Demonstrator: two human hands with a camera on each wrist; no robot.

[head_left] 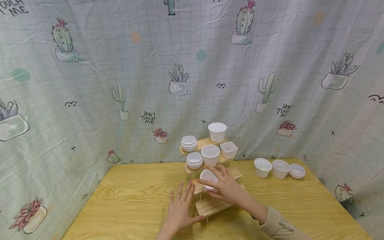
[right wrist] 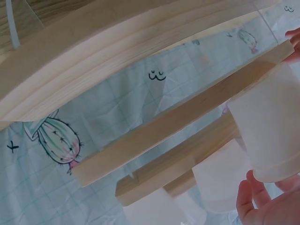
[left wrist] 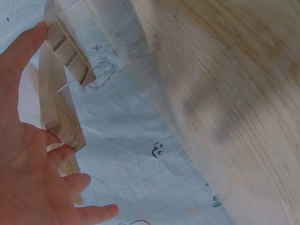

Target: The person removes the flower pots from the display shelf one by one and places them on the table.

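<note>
A stepped wooden display stand [head_left: 211, 207] with clear side supports stands on the table. On its second-lowest step, my right hand [head_left: 225, 186] holds a white plastic cup [head_left: 209, 176] by its sides, near the step's left part. The right wrist view shows that cup [right wrist: 269, 124] upside down at the step, fingertips at its rim. My left hand [head_left: 180, 210] is spread at the stand's left end. Its thumb touches the lowest step, and its straight fingers reach to the step above. In the left wrist view, the left hand [left wrist: 28, 164] lies along the board ends [left wrist: 70, 124].
Higher steps carry a round jar [head_left: 194, 160], a tall cup [head_left: 210, 156], a square cup [head_left: 229, 150], another jar [head_left: 189, 143] and another cup [head_left: 217, 132]. Two cups [head_left: 262, 167] and a jar [head_left: 297, 171] stand at the table's back right. A cactus-print curtain [head_left: 192, 110] hangs behind.
</note>
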